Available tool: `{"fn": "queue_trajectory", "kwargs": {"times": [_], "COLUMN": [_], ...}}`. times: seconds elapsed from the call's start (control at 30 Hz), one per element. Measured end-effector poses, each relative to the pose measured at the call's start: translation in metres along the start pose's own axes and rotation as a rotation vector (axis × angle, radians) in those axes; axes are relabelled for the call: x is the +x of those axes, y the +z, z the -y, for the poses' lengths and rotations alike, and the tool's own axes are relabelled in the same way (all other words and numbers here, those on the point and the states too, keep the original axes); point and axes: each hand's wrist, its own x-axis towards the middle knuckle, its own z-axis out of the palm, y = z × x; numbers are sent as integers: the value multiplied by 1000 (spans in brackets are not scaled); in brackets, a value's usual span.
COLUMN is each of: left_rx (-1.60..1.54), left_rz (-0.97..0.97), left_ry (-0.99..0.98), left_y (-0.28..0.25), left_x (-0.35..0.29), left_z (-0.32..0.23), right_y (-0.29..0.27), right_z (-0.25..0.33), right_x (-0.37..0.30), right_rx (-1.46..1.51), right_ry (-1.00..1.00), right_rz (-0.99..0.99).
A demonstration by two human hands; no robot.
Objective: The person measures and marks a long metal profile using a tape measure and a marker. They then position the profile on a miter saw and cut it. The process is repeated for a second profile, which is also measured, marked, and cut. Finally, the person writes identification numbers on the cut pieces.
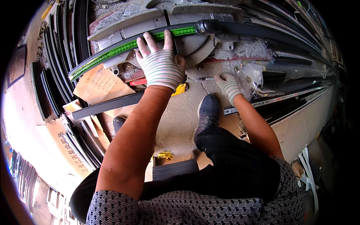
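Two gloved hands: the left hand (161, 67) has its fingers spread over a green tape measure (116, 50), the right hand (228, 86) is half curled by a thin stick (204, 78), can't tell if it's pinching it. Bare floor (178, 123) leaves open room between the feet; dark strips (80, 30) crowd both sides. The tape lies along a dark bar (258, 30) across a grey machine (129, 24), slanting up rightward, black case at its right end. Clear plastic (253, 73) at right, contents hard to make out.
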Motion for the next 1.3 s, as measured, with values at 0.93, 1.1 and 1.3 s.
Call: {"fn": "queue_trajectory", "kwargs": {"times": [0.93, 1.1, 1.3], "left_rx": [8, -17, -45], "left_rz": [36, 30, 61], "left_ry": [-24, -13, -16], "left_y": [-3, -4, -9], "left_x": [1, 1, 1], "left_z": [3, 1, 3], "right_y": [-5, -2, 12], "right_z": [78, 131, 159], "right_x": [-26, -40, -41], "right_rx": [1045, 912, 683], "right_ry": [-105, -371, -542], "right_rz": [32, 57, 98]}}
